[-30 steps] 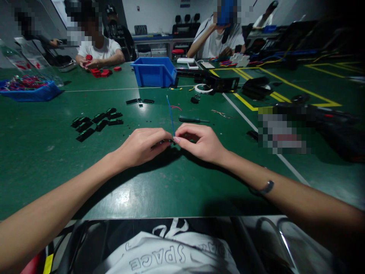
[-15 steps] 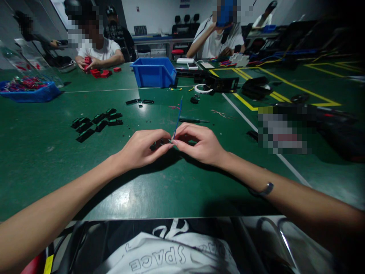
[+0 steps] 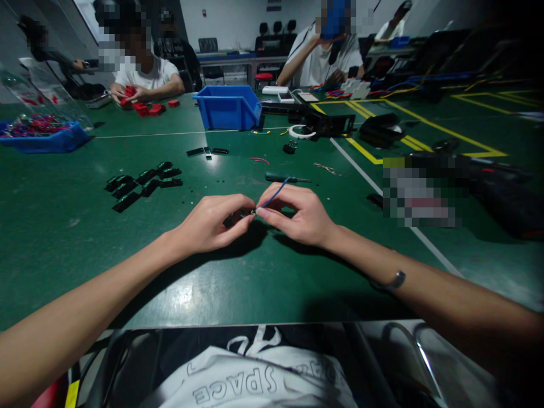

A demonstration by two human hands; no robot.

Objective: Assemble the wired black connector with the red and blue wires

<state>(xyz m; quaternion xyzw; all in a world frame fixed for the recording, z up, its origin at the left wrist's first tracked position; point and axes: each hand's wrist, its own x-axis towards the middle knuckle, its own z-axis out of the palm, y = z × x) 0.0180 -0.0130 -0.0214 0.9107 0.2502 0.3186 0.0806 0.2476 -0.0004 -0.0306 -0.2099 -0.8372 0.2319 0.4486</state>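
Observation:
Over the green table my left hand (image 3: 219, 221) pinches a small dark part (image 3: 238, 216) with a bit of metal at its tip; the fingers hide most of it. My right hand (image 3: 297, 212) meets it fingertip to fingertip, closed on a thin blue wire (image 3: 274, 194). The wire's free end slants up and right across the right fingers, and its other end is at the dark part; whether it sits inside cannot be seen. Just beyond the right hand lies a screwdriver (image 3: 280, 178) with a dark handle.
Several black-and-green parts (image 3: 138, 182) lie to the left. Farther back stand a blue bin (image 3: 227, 107) and a blue tray (image 3: 51, 140) of colourful pieces. Red wire scraps (image 3: 259, 160), a white ring (image 3: 301, 132) and black housings (image 3: 382, 129) are scattered beyond. Other people sit across the table.
The blue wire, upright before, now leans right and low over my right fingers. Both hands have stayed in nearly the same place.

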